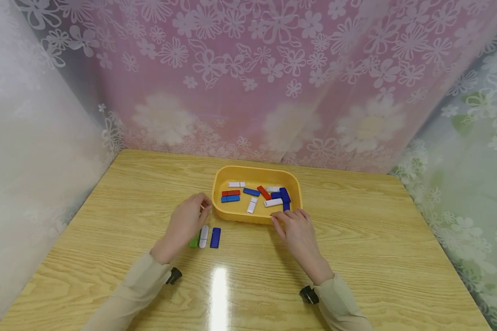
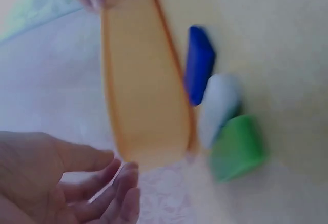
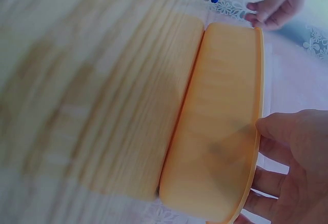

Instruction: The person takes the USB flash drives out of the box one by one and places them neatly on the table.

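A yellow plastic bin (image 1: 242,217) holds several USB sticks, among them a red one (image 1: 230,193), a light blue one (image 1: 230,199) and a white one (image 1: 251,205). My right hand (image 1: 299,234) grips the bin's front rim near its right corner, thumb outside and fingers over the edge. At the front left corner is my left hand (image 1: 186,219), its fingers loosely bent with nothing held, fingertips right at the rim. On the table in front of the bin lie a dark blue stick (image 2: 200,66), a white stick (image 2: 219,103) and a green stick (image 2: 238,149). The left hand partly covers the green one in the head view.
The wood-grain table (image 1: 356,257) runs on around the bin to both sides. A pink flowered curtain (image 1: 240,92) hangs behind its far edge, with pale curtains at left and right. Each wrist wears a small black device (image 1: 309,295).
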A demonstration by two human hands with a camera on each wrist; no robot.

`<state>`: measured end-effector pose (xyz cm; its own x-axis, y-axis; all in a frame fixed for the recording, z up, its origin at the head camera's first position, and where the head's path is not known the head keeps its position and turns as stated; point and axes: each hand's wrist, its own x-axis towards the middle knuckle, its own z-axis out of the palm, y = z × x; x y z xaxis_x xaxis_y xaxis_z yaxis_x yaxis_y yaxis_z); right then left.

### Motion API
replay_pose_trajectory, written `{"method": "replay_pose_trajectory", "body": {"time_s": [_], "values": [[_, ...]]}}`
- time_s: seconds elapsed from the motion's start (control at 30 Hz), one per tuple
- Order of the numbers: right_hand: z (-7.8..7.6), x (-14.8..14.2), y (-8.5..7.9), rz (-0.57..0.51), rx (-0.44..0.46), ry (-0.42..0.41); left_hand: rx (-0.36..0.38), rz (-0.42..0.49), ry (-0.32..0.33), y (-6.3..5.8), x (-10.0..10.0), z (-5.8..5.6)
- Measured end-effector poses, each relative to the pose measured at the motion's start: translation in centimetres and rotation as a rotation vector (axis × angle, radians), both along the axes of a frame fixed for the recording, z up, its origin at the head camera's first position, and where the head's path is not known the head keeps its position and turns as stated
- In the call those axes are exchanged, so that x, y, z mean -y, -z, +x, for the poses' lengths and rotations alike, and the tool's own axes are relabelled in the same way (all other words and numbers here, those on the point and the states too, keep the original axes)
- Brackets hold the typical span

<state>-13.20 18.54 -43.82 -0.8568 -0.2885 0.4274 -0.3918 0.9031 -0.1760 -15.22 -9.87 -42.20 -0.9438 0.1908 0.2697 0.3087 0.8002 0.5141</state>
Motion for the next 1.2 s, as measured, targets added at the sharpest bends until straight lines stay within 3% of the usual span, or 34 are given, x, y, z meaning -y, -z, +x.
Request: {"method": "replay_pose_trajectory", "body": {"time_s": [0.13,0.27,0.37,0.6,0.83,1.0,1.2], "values": [[0.0,0.0,0.0,-0.003,-0.004,-0.005,-0.072,0.032,-0.035,-1.6,-0.5,-1.1],[0.0,-0.1,0.1,-0.006,-0.012,-0.009,-0.057,0.009,0.03,-3.2,-2.1,-2.7],[0.0,-0.1,0.1,-0.007,-0.012,-0.009,-0.019,-0.038,0.086,-3.5,-3.5,-4.1],[0.1,0.0,0.0,0.0,-0.008,-0.002,0.049,-0.201,0.152,-2.1,-5.8,-6.7],[0.1,0.0,-0.1,0.004,-0.014,-0.007,0.194,-0.361,0.132,-0.5,-6.6,-7.9],[0.0,0.0,0.0,0.002,-0.012,-0.007,0.198,-0.393,0.14,-0.2,-6.9,-8.0],[0.0,0.0,-0.1,-0.004,0.001,0.0,0.162,-0.342,0.173,-0.2,-6.9,-8.0]]}}
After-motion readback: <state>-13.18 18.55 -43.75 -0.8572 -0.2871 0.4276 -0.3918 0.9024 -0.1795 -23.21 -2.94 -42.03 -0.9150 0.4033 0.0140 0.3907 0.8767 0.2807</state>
